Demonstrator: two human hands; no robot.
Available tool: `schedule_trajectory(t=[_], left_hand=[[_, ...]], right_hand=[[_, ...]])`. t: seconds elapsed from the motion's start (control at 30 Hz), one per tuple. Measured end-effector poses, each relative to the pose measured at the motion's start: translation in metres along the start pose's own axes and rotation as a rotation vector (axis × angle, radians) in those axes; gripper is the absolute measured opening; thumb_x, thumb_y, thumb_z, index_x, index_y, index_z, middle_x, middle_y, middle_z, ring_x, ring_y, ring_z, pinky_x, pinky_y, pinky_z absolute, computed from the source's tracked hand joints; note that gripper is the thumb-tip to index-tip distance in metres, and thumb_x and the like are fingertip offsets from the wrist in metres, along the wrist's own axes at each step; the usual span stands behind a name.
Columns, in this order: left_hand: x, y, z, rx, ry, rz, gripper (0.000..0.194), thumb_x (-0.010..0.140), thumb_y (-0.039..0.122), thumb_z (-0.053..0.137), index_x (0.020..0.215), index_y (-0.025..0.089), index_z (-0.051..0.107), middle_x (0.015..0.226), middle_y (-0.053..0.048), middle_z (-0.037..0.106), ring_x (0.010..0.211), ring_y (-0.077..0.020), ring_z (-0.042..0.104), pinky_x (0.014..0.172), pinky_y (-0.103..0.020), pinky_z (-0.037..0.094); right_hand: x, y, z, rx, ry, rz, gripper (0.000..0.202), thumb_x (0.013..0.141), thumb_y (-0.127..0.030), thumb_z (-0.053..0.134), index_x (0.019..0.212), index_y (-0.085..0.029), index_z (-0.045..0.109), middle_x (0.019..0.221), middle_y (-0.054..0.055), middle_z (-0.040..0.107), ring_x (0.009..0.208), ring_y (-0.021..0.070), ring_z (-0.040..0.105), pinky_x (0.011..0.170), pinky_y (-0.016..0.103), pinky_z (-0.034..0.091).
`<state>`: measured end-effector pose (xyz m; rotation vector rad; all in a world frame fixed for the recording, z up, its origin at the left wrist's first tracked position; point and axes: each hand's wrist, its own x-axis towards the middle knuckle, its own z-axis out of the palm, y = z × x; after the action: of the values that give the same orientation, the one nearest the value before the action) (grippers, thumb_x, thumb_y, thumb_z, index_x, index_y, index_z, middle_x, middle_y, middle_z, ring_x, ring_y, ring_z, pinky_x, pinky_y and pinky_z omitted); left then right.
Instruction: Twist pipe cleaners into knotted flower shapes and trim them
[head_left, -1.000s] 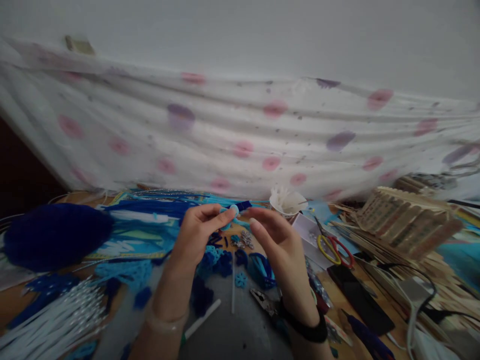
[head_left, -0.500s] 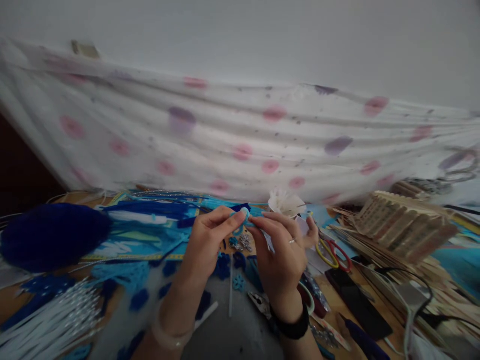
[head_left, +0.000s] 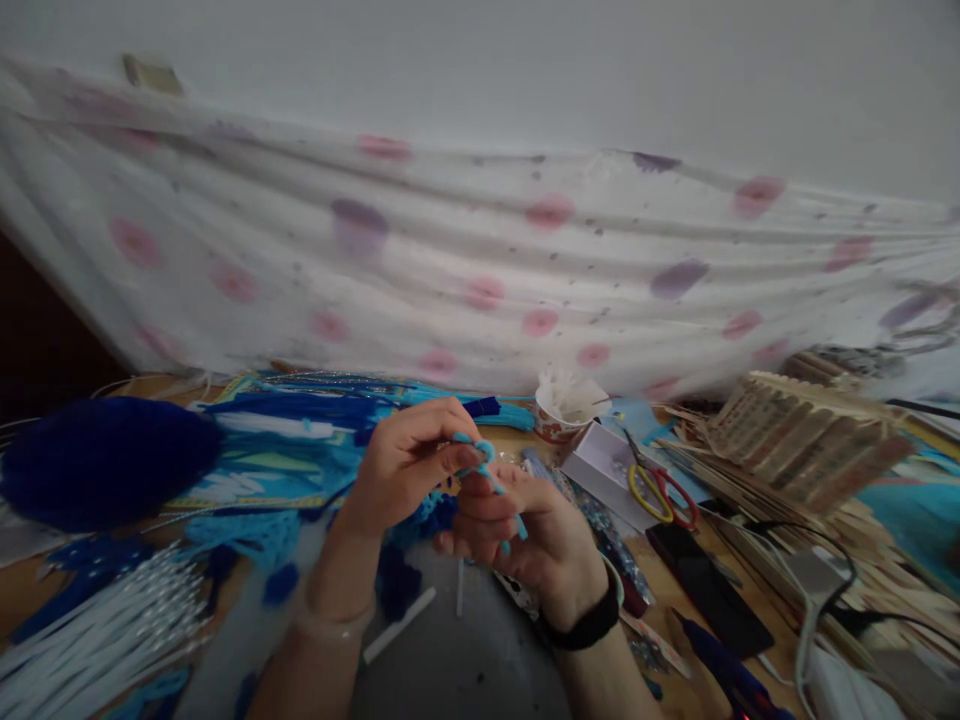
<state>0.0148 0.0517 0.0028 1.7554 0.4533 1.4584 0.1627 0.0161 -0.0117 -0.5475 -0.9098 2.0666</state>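
Note:
A light blue pipe cleaner (head_left: 486,451), bent into small loops, is held between both hands above the work surface. My left hand (head_left: 412,465) pinches its upper loop between thumb and fingertips. Below and to the right, my right hand (head_left: 529,525) has its fingers curled around the lower part, and bent ends stick out past the knuckles. Dark blue fuzzy pieces (head_left: 397,585) lie under the hands on a grey mat (head_left: 457,680). Pliers (head_left: 516,592) are partly hidden behind my right wrist.
Scissors (head_left: 652,495) lean by a white box (head_left: 600,465), with a paper cup (head_left: 556,427) behind. A black phone (head_left: 709,585), a glue gun (head_left: 724,665) and a wooden-stick model (head_left: 810,440) are to the right. Leftward sit a dark blue fluffy bundle (head_left: 112,465) and white stems (head_left: 112,640).
My right hand has turned over and dropped lower, fingers now curled in. The pipe cleaner's loops and trailing ends show more. My left hand has shifted slightly left.

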Motion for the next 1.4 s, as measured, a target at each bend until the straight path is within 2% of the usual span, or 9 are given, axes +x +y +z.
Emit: schedule_trajectory(t=[0.1, 0.27, 0.4, 0.53, 0.73, 0.97, 1.1, 1.23, 1.4], left_hand=[[-0.001, 0.002, -0.003, -0.043, 0.006, -0.071, 0.034, 0.085, 0.044, 0.075, 0.061, 0.02, 0.07, 0.065, -0.002, 0.061, 0.061, -0.014, 0.054, 0.057, -0.027, 0.044], [0.0, 0.002, 0.003, 0.066, 0.187, -0.28, 0.034, 0.081, 0.039, 0.077, 0.056, 0.019, 0.064, 0.054, 0.004, 0.048, 0.051, -0.0096, 0.04, 0.049, -0.024, 0.034], [0.001, 0.003, 0.008, 0.096, 0.247, -0.324, 0.034, 0.08, 0.04, 0.076, 0.056, 0.02, 0.063, 0.05, 0.005, 0.041, 0.047, -0.0087, 0.033, 0.043, -0.024, 0.028], [0.001, 0.005, 0.008, 0.114, 0.196, -0.243, 0.029, 0.08, 0.039, 0.077, 0.059, 0.021, 0.068, 0.057, 0.002, 0.052, 0.051, -0.0105, 0.044, 0.044, -0.023, 0.033], [-0.001, 0.004, 0.002, -0.063, 0.065, -0.232, 0.034, 0.08, 0.047, 0.078, 0.061, 0.02, 0.07, 0.066, -0.003, 0.061, 0.058, -0.0143, 0.057, 0.05, -0.026, 0.045], [-0.004, 0.007, 0.007, 0.225, 0.282, -0.225, 0.031, 0.084, 0.034, 0.074, 0.057, 0.02, 0.064, 0.058, 0.002, 0.052, 0.056, -0.0114, 0.047, 0.05, -0.024, 0.036], [-0.005, 0.008, 0.013, 0.337, 0.31, -0.179, 0.027, 0.085, 0.033, 0.072, 0.062, 0.02, 0.067, 0.064, 0.001, 0.061, 0.063, -0.0141, 0.054, 0.053, -0.025, 0.039], [-0.004, 0.008, 0.01, 0.243, 0.249, -0.205, 0.027, 0.086, 0.033, 0.071, 0.063, 0.021, 0.068, 0.062, 0.001, 0.061, 0.059, -0.0133, 0.053, 0.055, -0.025, 0.041], [0.0, 0.004, 0.004, 0.013, 0.062, -0.086, 0.031, 0.084, 0.041, 0.075, 0.062, 0.021, 0.07, 0.065, -0.002, 0.063, 0.061, -0.0144, 0.056, 0.057, -0.026, 0.045]], right_hand=[[0.0, 0.0, 0.001, -0.065, 0.01, -0.019, 0.027, 0.065, -0.041, 0.082, 0.064, -0.023, 0.062, 0.044, -0.013, 0.035, 0.039, 0.0073, 0.024, 0.071, 0.034, 0.057], [-0.011, -0.006, -0.001, -0.925, 0.625, -0.728, 0.024, 0.091, -0.042, 0.064, 0.087, -0.022, 0.076, 0.084, 0.005, 0.078, 0.082, 0.0215, 0.071, 0.087, 0.04, 0.053], [-0.014, -0.003, -0.002, -1.406, 0.67, -1.06, 0.008, 0.088, -0.023, 0.07, 0.091, -0.026, 0.076, 0.086, 0.001, 0.08, 0.081, 0.0211, 0.072, 0.104, 0.046, 0.044], [-0.01, 0.001, 0.001, -1.05, 0.571, -0.781, 0.018, 0.092, -0.031, 0.063, 0.078, -0.023, 0.072, 0.069, 0.0, 0.071, 0.064, 0.0159, 0.062, 0.068, 0.031, 0.051], [0.0, 0.0, -0.001, -0.174, 0.007, -0.092, 0.038, 0.069, -0.054, 0.079, 0.063, -0.024, 0.058, 0.045, -0.013, 0.028, 0.039, 0.0085, 0.026, 0.06, 0.036, 0.058], [-0.014, -0.004, -0.005, -1.249, 0.708, -0.908, 0.023, 0.088, -0.04, 0.072, 0.103, -0.023, 0.074, 0.095, 0.007, 0.08, 0.091, 0.0249, 0.073, 0.101, 0.048, 0.049], [-0.01, 0.002, -0.004, -1.627, 0.643, -1.087, 0.012, 0.095, -0.02, 0.063, 0.097, -0.023, 0.074, 0.088, 0.005, 0.08, 0.082, 0.0213, 0.074, 0.105, 0.048, 0.045], [-0.006, 0.002, -0.001, -1.269, 0.55, -0.897, 0.017, 0.095, -0.024, 0.057, 0.084, -0.022, 0.07, 0.077, 0.004, 0.073, 0.073, 0.019, 0.066, 0.077, 0.034, 0.053], [-0.001, 0.003, 0.002, -0.287, -0.005, -0.179, 0.039, 0.083, -0.051, 0.068, 0.064, -0.024, 0.048, 0.044, -0.012, 0.027, 0.038, 0.0086, 0.026, 0.047, 0.025, 0.046]])
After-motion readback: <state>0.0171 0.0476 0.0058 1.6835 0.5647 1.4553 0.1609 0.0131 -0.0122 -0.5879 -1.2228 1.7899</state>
